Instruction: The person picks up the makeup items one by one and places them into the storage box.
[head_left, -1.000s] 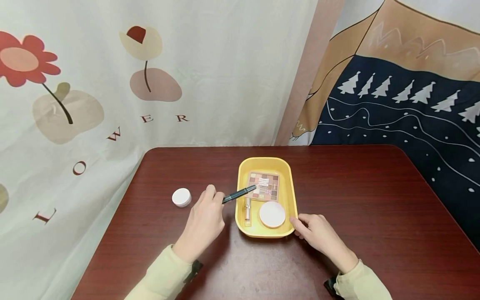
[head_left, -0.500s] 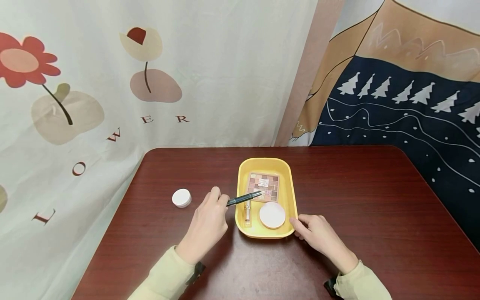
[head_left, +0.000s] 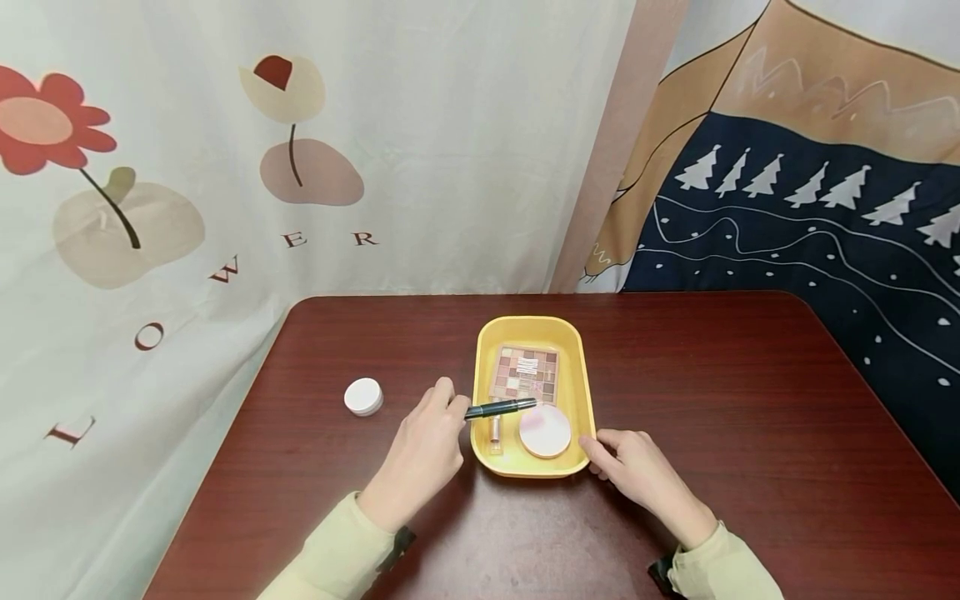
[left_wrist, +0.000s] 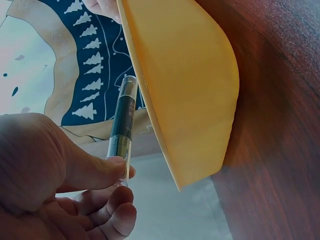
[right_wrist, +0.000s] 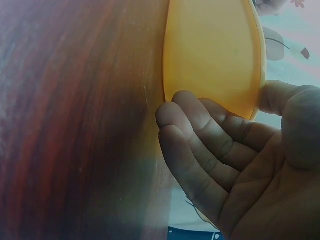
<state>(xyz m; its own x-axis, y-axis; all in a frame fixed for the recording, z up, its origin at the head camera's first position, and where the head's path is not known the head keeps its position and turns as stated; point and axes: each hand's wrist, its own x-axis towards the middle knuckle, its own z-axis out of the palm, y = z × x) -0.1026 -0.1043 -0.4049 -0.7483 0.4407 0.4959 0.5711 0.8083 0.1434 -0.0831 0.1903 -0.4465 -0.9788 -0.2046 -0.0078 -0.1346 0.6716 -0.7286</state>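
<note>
My left hand (head_left: 420,450) pinches one end of a dark, pen-shaped makeup stick (head_left: 501,408) between thumb and fingers. In the left wrist view, the stick (left_wrist: 123,117) has clear, shiny ends and a dark green middle. It extends over the left rim of a yellow tray (head_left: 587,383). My right hand (head_left: 637,467) grips the tray's near right corner, thumb on the rim and fingers against the outer wall. Inside lie an eyeshadow palette (head_left: 517,367), a round white compact (head_left: 545,433) and a small lipstick-like tube (head_left: 495,432), its upper part partly covered by the stick.
A small round white jar (head_left: 363,397) stands on the dark red wooden table (head_left: 712,375), left of the tray. Printed curtains (head_left: 450,150) hang behind the table's far edge and along its left side.
My left hand has moved a little right and nearer to me, bringing the makeup stick from over the palette to the compact's far edge. My right hand stays on the tray.
</note>
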